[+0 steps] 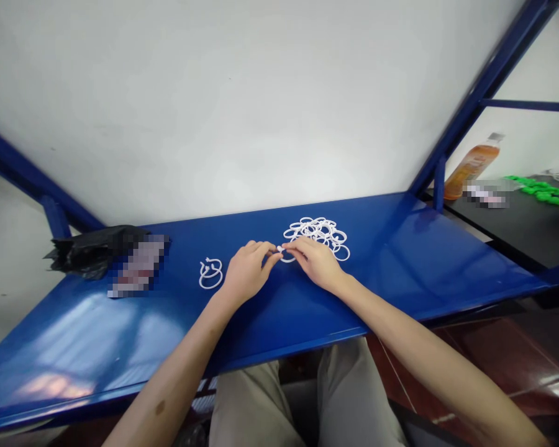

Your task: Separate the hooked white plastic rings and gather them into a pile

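Observation:
Between my two hands is a white plastic curtain ring (287,260), its clasp end at my fingertips. My left hand (249,270) pinches the ring's left side near the clasp with thumb and forefinger. From the other side, my right hand (317,259) pinches the same ring, fingers closed and partly covering it. Just behind my right hand lies a loose pile of white curtain rings (323,231), several overlapping. Left of my left hand, a few more white rings (210,287) lie together, with loose ends showing that at least one is unclasped.
The blue table (279,323) has a raised white panel behind it. A black plastic bag (86,248) and a blurred-out item (140,267) lie at the left. On a dark side table at right stand an orange drink bottle (472,167) and green pieces (543,189).

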`<act>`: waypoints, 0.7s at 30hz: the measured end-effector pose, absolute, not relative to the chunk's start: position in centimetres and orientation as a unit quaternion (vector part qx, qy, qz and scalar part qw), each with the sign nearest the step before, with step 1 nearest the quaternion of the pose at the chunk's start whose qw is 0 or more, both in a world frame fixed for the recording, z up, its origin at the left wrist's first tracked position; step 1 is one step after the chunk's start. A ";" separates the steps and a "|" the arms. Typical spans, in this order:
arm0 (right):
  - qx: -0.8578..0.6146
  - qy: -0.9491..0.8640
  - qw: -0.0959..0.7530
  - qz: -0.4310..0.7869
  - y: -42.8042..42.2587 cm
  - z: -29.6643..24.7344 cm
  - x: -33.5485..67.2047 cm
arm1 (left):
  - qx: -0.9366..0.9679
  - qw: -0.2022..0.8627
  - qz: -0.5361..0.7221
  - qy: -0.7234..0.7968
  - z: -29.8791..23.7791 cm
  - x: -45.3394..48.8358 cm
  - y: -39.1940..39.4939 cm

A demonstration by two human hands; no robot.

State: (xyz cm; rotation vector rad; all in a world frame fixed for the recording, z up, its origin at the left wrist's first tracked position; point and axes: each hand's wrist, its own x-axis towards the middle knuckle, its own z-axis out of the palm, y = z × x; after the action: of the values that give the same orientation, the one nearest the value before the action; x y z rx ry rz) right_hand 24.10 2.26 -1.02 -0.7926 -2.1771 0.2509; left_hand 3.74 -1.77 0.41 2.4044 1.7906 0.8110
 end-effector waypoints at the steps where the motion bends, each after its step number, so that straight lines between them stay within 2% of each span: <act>1: -0.346 -0.851 0.388 0.069 2.6 -0.7 24.5 | 0.760 -0.017 0.244 0.602 0.6 3.5 -1.8; 4: -0.490 -0.802 0.342 -0.015 3.6 0.3 26.6 | 0.682 -0.110 0.188 0.698 1.2 2.1 -1.8; 7: -0.578 -0.761 0.289 -0.053 4.6 1.1 28.8 | 0.618 -0.138 0.115 0.766 1.6 0.7 -1.9; 15: -0.633 -0.734 0.242 -0.042 5.2 1.2 30.4 | 0.613 -0.062 0.077 0.784 1.4 0.0 -1.3; 21: -0.642 -0.729 0.235 -0.045 5.2 1.2 30.4 | 0.678 -0.020 0.154 0.719 0.4 0.2 -0.7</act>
State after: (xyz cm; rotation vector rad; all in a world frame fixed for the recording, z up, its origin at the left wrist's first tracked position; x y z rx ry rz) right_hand 30.41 5.21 1.15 -1.7618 -1.9997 -0.1227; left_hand 0.21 -0.73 0.41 2.1571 2.2873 0.4886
